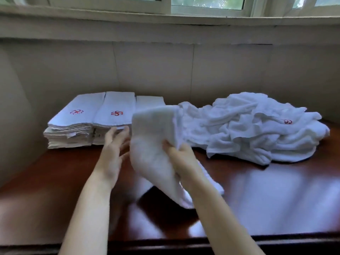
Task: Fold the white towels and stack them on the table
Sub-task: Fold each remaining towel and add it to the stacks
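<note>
Right hand (181, 159): grips a soft terry white towel (154, 144), held up above the table's middle.
Left hand (112, 153): fingers straight, just left of the towel.
Folded stacks (92, 122): flat rectangles, red embroidery, far left.
Unfolded pile (257, 126): crumpled, far right.
Table (266, 199): glossy dark wood.

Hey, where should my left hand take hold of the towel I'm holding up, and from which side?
Probably the upper left corner of the towel, coming from the left. The right hand pinches its right edge, that corner stands free beside the open left hand, and the lower end droops toward the table.
</note>
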`<state>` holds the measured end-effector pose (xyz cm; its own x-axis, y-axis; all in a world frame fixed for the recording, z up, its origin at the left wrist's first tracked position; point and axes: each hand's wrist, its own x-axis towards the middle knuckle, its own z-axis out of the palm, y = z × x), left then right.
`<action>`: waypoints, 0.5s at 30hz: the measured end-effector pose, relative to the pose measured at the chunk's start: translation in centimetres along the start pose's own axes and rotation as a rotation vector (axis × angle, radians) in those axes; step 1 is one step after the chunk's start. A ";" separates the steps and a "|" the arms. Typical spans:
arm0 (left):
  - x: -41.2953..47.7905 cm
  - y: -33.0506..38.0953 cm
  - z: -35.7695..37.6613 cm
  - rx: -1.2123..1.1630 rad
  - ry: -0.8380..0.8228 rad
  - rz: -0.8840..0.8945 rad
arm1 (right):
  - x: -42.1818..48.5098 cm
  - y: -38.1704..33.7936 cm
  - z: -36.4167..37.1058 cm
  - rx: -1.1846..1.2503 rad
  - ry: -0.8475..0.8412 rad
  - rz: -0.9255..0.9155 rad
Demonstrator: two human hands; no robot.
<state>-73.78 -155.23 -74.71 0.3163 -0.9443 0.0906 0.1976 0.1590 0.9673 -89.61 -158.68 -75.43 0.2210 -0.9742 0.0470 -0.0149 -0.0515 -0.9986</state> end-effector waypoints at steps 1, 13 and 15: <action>-0.3 0.5 -0.4 0.155 -0.133 0.038 | 0.3 -1.0 -0.8 0.295 -0.051 0.094; 1.5 -3.7 -2.8 1.029 -0.321 -0.471 | 5.0 6.4 -9.0 -0.001 0.424 0.304; 1.3 -3.7 -3.2 1.026 -0.316 -0.476 | 5.2 6.7 -9.1 -0.135 0.422 0.292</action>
<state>-71.10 -156.10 -78.93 0.1397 -0.8982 -0.4169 -0.6522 -0.4002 0.6438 -97.45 -166.09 -81.67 -0.2220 -0.9546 -0.1984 -0.1485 0.2342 -0.9608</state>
